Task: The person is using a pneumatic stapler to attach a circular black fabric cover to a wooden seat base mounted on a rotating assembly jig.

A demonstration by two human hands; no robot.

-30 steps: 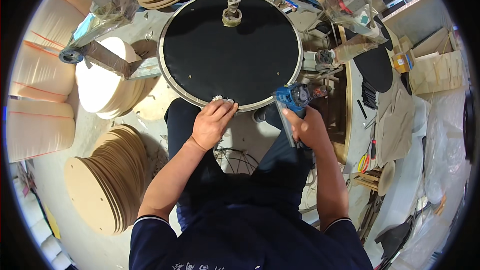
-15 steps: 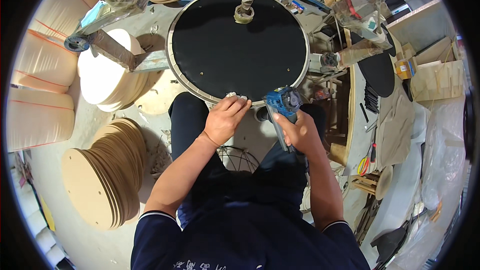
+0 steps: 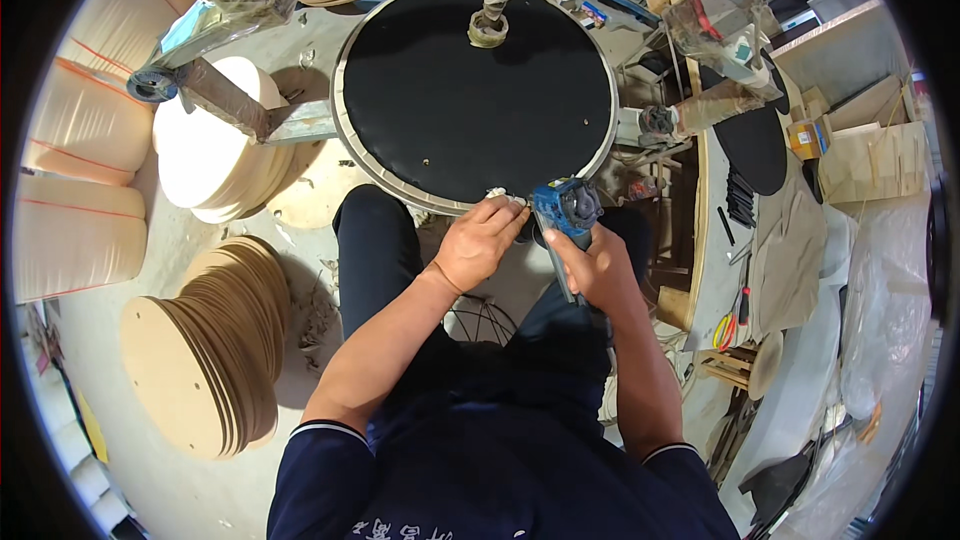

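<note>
In front of me is a round disc with a black cover [image 3: 480,90] and a pale rim [image 3: 375,162]. My left hand [image 3: 478,248] is at the disc's near edge, its fingers closed on the edge of the black cover. Something whitish shows at those fingertips; I cannot make out what it is. My right hand [image 3: 600,270] is wrapped round the handle of a blue staple gun [image 3: 566,208]. The gun's head is at the near right rim, just right of my left fingers. Whether its nose touches the rim is hidden.
A wrapped post [image 3: 490,25] reaches over the far part of the disc, and wrapped arms [image 3: 225,100] flank it. Stacked tan boards [image 3: 180,375] and white round pads [image 3: 215,155] are at left. On the right-hand bench [image 3: 775,260] lie black strips [image 3: 741,202] and scissors [image 3: 726,328].
The disc has turned a little, its near edge shifting right. My left hand has moved right with it, closer to the staple gun. The right hand has barely moved.
</note>
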